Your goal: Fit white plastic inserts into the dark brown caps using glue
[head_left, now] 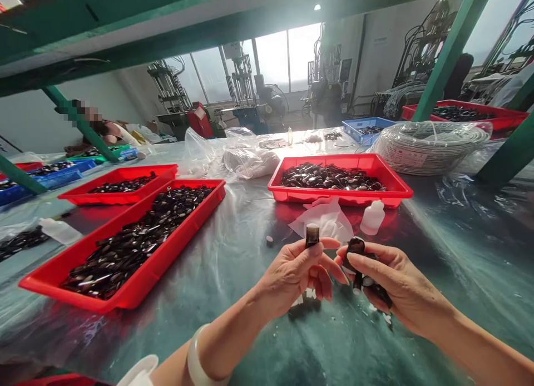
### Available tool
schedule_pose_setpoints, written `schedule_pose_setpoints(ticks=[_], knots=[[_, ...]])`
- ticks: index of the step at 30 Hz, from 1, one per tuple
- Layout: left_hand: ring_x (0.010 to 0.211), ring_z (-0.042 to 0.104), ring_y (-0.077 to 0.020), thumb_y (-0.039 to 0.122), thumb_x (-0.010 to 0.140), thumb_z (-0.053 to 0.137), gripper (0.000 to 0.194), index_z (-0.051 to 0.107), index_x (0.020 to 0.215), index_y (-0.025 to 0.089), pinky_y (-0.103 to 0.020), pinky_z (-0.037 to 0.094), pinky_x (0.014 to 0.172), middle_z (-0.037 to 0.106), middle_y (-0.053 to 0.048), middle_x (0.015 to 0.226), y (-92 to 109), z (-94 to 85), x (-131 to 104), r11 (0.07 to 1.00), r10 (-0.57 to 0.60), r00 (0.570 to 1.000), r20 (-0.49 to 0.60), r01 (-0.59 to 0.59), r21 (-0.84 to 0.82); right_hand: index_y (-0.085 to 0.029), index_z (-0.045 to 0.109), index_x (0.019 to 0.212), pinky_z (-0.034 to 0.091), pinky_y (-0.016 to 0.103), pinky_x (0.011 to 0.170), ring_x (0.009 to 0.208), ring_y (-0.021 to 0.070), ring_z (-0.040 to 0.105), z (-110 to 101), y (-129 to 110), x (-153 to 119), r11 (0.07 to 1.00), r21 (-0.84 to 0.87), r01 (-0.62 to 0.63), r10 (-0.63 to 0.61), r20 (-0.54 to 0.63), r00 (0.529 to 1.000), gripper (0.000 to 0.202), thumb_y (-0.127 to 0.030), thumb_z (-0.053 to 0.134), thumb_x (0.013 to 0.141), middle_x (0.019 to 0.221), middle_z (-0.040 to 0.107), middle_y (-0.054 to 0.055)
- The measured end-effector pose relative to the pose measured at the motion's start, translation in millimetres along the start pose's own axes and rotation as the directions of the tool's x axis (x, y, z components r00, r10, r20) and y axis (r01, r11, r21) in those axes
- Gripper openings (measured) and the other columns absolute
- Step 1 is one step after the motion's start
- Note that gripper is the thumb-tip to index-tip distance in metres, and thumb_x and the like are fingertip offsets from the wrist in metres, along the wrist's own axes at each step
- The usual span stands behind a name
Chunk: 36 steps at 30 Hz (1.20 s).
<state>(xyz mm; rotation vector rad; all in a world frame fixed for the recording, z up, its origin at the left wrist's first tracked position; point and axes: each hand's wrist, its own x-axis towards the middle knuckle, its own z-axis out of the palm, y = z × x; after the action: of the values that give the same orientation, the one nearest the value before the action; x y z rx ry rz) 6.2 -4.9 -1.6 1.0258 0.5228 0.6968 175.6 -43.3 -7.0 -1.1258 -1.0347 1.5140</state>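
Observation:
Between thumb and index finger, my left hand [294,275] pinches a small dark translucent piece [312,236] upright, its other fingers spread. Close by on the right, my right hand [390,275] is closed around several dark glossy pieces [356,247]. Small white bits lie on the table under both hands. Just beyond them are a crumpled white cloth [329,222] and a white squeeze bottle [372,217]. A red tray [342,196] of dark pieces stands behind these. One small white piece [269,239] rests left of my left hand.
Two more red trays [167,244] [119,197] of dark parts stand at left, near a lying white bottle [60,230]. A wrapped cable coil [429,147] sits at back right. Green shelf posts [453,52] frame the table. A person [110,131] is at far left.

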Motion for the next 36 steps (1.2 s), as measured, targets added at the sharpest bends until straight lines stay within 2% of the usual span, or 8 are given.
schedule_pose_setpoints(ticks=[3, 8, 11, 14, 19, 23, 29, 36], knots=[[0.047, 0.057, -0.0112, 0.042, 0.081, 0.053, 0.041, 0.058, 0.111, 0.013, -0.020, 0.039, 0.044, 0.067, -0.007, 0.069, -1, 0.2, 1, 1.000, 0.000, 1.000, -0.001, 0.000, 0.000, -0.014, 0.065, 0.081, 0.028, 0.011, 0.029, 0.043, 0.0039, 0.037, -1, 1, 1, 1.000, -0.016, 0.001, 0.000, 0.046, 0.999, 0.029, -0.041, 0.064, 0.072, 0.059, 0.050, -0.002], [0.044, 0.053, -0.0097, 0.042, 0.078, 0.058, 0.041, 0.061, 0.108, 0.014, -0.021, 0.041, 0.045, 0.063, -0.003, 0.061, -2, 0.3, 2, 0.999, -0.017, 0.999, -0.037, 0.018, 0.032, -0.016, 0.063, 0.097, 0.027, 0.011, 0.029, 0.042, 0.0027, 0.032, -3, 1, 1, 0.999, -0.040, -0.024, 0.028, 0.096, 0.995, 0.035, -0.043, 0.061, 0.074, 0.059, 0.047, -0.003], [0.046, 0.050, -0.0080, 0.040, 0.076, 0.060, 0.040, 0.064, 0.105, 0.014, -0.020, 0.039, 0.045, 0.060, -0.002, 0.061, -2, 0.2, 2, 0.994, 0.014, 0.997, -0.073, -0.006, 0.111, -0.014, 0.064, 0.086, 0.026, 0.010, 0.028, 0.038, 0.0008, 0.031, -4, -3, 0, 0.996, -0.067, -0.060, 0.070, 0.151, 0.986, 0.032, -0.043, 0.060, 0.074, 0.057, 0.049, -0.004], [0.055, 0.051, -0.0072, 0.038, 0.076, 0.061, 0.034, 0.067, 0.102, 0.016, -0.019, 0.041, 0.050, 0.060, -0.005, 0.080, -1, 1.5, 1, 0.967, 0.107, 0.991, -0.080, -0.085, 0.240, -0.012, 0.062, 0.072, 0.021, 0.011, 0.026, 0.033, -0.0003, 0.032, -4, -6, -2, 0.986, -0.049, -0.158, 0.165, 0.259, 0.952, 0.032, -0.044, 0.058, 0.075, 0.055, 0.052, -0.003], [0.085, 0.057, -0.0146, 0.028, 0.080, 0.058, 0.025, 0.068, 0.102, 0.022, -0.022, 0.046, 0.068, 0.055, -0.008, 0.117, -2, 5.0, 0, 0.911, 0.153, 0.986, 0.066, -0.167, 0.378, -0.014, 0.057, 0.063, 0.019, 0.014, 0.029, 0.035, 0.0029, 0.037, -7, -3, -7, 0.949, 0.091, -0.303, 0.248, 0.380, 0.891, 0.032, -0.044, 0.056, 0.075, 0.055, 0.058, 0.000], [0.097, 0.056, -0.0197, 0.024, 0.083, 0.053, 0.025, 0.066, 0.105, 0.023, -0.028, 0.044, 0.079, 0.061, -0.009, 0.108, -5, 4.9, 0, 0.795, 0.281, 0.945, 0.168, -0.327, 0.511, -0.015, 0.054, 0.058, 0.026, 0.017, 0.036, 0.045, 0.0082, 0.047, -8, -2, -8, 0.927, 0.149, -0.344, 0.276, 0.351, 0.895, 0.033, -0.045, 0.057, 0.071, 0.054, 0.057, 0.001], [0.089, 0.059, -0.0195, 0.025, 0.085, 0.049, 0.032, 0.060, 0.114, 0.016, -0.030, 0.044, 0.081, 0.065, -0.011, 0.098, -6, 5.5, -1, 0.562, 0.358, 0.891, 0.279, -0.444, 0.698, -0.015, 0.055, 0.058, 0.014, 0.016, 0.029, 0.039, 0.0081, 0.042, -8, -8, -8, 0.923, 0.098, -0.372, 0.289, 0.459, 0.840, 0.039, -0.050, 0.050, 0.074, 0.048, 0.056, 0.003], [0.074, 0.054, -0.0137, 0.020, 0.084, 0.051, 0.020, 0.067, 0.095, 0.015, -0.023, 0.044, 0.069, 0.061, -0.007, 0.082, -6, 9.2, -1, 0.514, 0.418, 0.869, 0.266, -0.468, 0.719, -0.013, 0.057, 0.052, 0.019, 0.017, 0.032, 0.041, 0.0083, 0.047, -5, -4, -10, 0.892, 0.102, -0.441, 0.326, 0.532, 0.781, 0.054, -0.059, 0.040, 0.077, 0.049, 0.058, 0.005]])
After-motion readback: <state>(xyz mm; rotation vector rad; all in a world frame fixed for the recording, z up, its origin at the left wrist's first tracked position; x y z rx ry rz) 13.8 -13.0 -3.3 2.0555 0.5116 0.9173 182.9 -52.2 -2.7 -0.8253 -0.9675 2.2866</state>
